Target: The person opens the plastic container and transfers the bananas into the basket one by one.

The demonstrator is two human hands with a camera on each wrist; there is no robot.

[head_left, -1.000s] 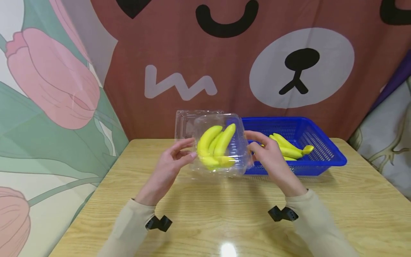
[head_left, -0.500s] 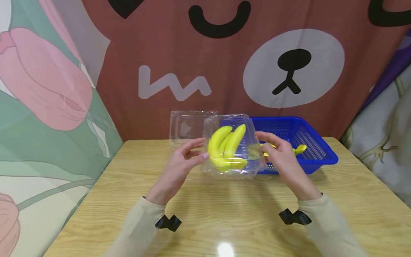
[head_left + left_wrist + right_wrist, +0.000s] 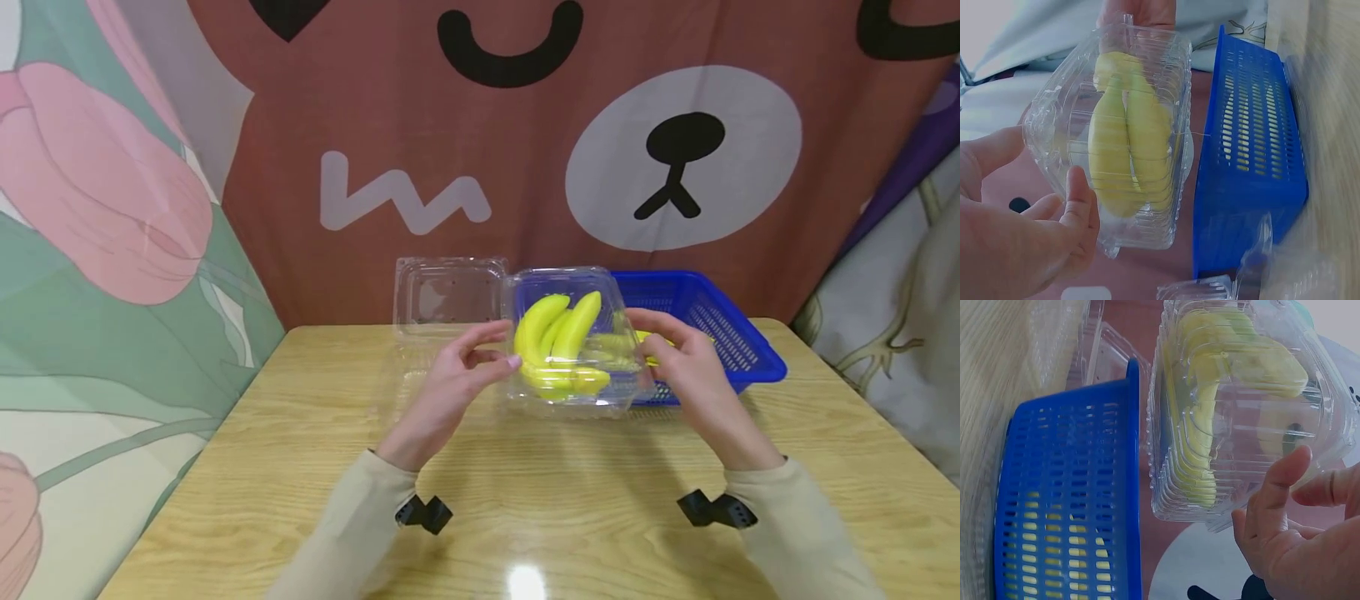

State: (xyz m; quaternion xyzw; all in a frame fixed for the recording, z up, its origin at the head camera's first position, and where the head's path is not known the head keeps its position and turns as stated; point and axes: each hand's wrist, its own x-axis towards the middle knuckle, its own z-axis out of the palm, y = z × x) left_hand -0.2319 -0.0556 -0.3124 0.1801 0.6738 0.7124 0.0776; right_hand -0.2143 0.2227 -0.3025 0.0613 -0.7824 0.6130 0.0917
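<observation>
A clear plastic clamshell box [image 3: 615, 304] with yellow bananas [image 3: 577, 325] inside is held up between both hands. My left hand [image 3: 453, 379] grips its left edge, thumb on the near side. At the opposite edge, my right hand [image 3: 693, 379] pinches the box between thumb and fingers. The lid lies closed over the bananas in the head view. In the left wrist view, the box [image 3: 1166, 234] hangs above the table beside the basket. From the right wrist, the thumb and fingers meet at the box's corner [image 3: 1335, 434].
A blue perforated basket [image 3: 757, 346] stands behind and to the right, partly hidden by the box, with more bananas [image 3: 647, 342] in it. Another clear clamshell [image 3: 450, 296] stands open at the back left of the wooden table [image 3: 300, 467]. A printed cloth hangs behind.
Both hands have carried the banana-filled box to the right, in front of the basket. The open clamshell behind it is now less covered. The head view has shifted slightly.
</observation>
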